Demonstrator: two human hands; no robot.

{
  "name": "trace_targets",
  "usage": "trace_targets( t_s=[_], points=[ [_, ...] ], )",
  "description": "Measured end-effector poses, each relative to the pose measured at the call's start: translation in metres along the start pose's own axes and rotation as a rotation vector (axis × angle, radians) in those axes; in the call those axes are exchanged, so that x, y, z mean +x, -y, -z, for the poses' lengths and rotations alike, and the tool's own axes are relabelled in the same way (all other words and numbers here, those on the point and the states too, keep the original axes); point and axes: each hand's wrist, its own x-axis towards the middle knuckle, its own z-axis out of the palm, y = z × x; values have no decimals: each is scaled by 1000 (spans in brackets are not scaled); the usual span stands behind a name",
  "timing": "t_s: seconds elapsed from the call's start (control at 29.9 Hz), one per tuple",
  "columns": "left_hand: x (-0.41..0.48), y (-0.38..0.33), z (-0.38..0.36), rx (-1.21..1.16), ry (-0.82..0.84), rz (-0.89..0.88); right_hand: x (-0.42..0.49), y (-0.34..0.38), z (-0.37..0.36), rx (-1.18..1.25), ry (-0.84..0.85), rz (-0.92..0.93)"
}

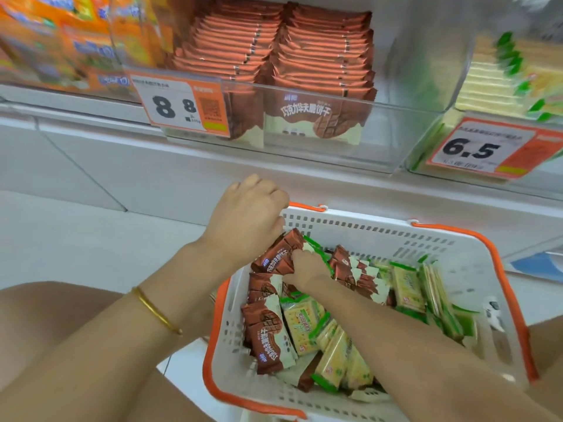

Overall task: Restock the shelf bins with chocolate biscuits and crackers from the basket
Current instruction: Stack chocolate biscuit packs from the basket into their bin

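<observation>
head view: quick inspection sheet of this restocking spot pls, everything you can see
surface: white shelf ledge below the bins; what the basket stands on is hidden
job's things: white basket with orange handles holds mixed chocolate biscuit packs and cracker packs; chocolate biscuit bin has two rows of packs, its right part bare; cracker bin partly in view
clutter: small white item in the basket, unclear
hands: right hand pinches a raised chocolate pack; left hand curled above it at the basket's far corner, its grip hidden
cables: nothing seen
surroundings: price tags 8.8 and 6.5; blurred orange packs on the left
</observation>
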Motion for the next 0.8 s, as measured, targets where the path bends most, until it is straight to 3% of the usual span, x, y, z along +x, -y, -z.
trace_targets(
  t_s=[0.07, 0.23, 0.37, 0.47, 0.6, 0.8],
  points=[
    [1, -1, 1, 10, 43, 24, 0, -5, 1, 27, 11, 24],
    [3, 3, -3, 16, 205, 75, -23, -28, 55, 614, -65, 47],
    [10, 2, 3, -128, 335, 126, -70, -42, 116, 1069, -48, 105],
    [18, -4, 14, -360, 356, 155, -95, -39, 144, 1213, -59, 204],
    [22, -10, 45, -684, 262, 174, -122, -26, 175, 1054, -140, 309],
    [22, -8, 98, -781, -56, 60, -157, 15, 247, 346, -393, 445]
  ],
)
